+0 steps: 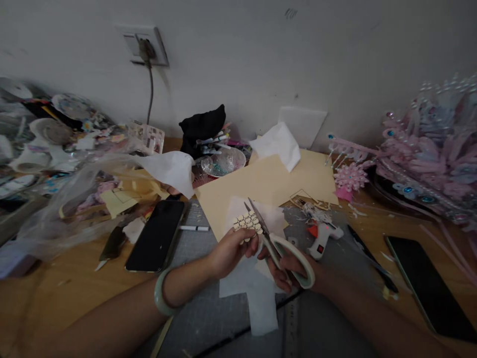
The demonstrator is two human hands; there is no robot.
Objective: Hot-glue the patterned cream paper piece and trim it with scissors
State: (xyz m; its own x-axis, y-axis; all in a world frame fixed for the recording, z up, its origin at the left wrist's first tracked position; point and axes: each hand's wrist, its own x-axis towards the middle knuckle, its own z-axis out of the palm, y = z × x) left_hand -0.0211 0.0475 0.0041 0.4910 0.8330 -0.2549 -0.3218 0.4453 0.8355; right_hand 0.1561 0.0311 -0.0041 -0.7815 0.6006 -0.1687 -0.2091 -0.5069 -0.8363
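Between the thumb and fingers of my left hand is a small cream paper cutout with a dark-lined honeycomb pattern and a scalloped edge. My right hand has its fingers through the white handles of a pair of scissors. The scissor blades are slightly apart and point up and away, right beside the cutout's right edge. Whether the blades touch the paper I cannot tell. Beneath both hands lie white sheets on a grey cutting mat. A large tan paper sheet spreads just beyond.
A black phone lies left, another phone right. A glue gun rests near my right hand beside paper scraps. Pink beaded ornaments crowd the right. Clear plastic wrap and craft supplies cover the left. A wall stands behind.
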